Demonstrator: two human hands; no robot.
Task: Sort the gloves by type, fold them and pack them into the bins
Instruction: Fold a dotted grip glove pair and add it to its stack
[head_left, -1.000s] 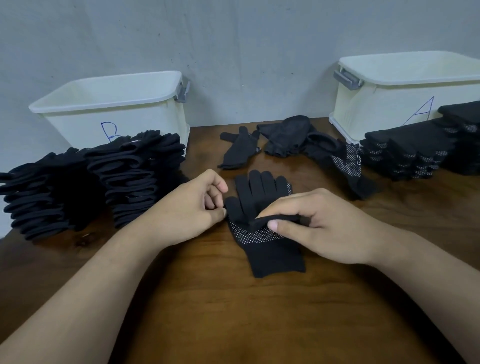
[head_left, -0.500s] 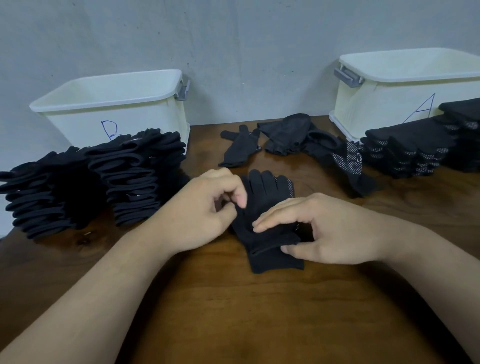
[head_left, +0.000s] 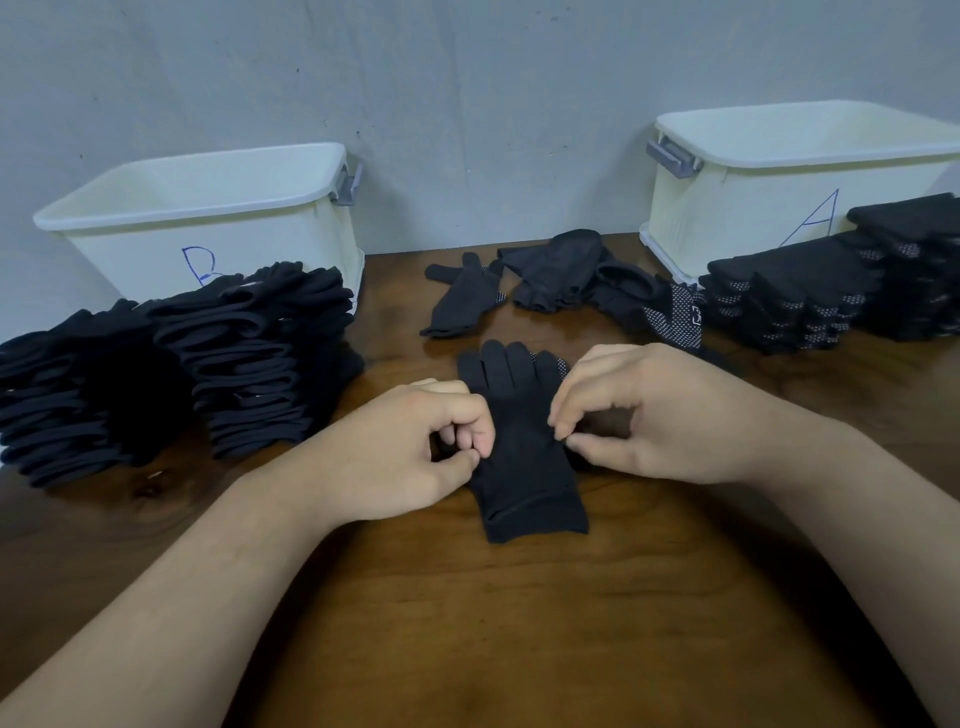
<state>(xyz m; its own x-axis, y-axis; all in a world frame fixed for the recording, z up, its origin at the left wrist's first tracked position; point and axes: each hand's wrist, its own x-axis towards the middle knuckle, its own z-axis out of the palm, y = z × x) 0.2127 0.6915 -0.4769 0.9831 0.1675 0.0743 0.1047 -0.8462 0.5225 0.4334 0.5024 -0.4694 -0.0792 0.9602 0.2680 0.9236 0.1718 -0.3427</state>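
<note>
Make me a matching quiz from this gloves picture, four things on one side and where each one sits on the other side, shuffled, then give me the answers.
Things
1. bin marked B
2. bin marked A
3. flat glove
4. loose gloves

Places
a. back middle, between the bins
b. pinched at its edges by the left hand and right hand
c. back right
d. back left

Pairs: 1-d, 2-c, 3-b, 4-a
</note>
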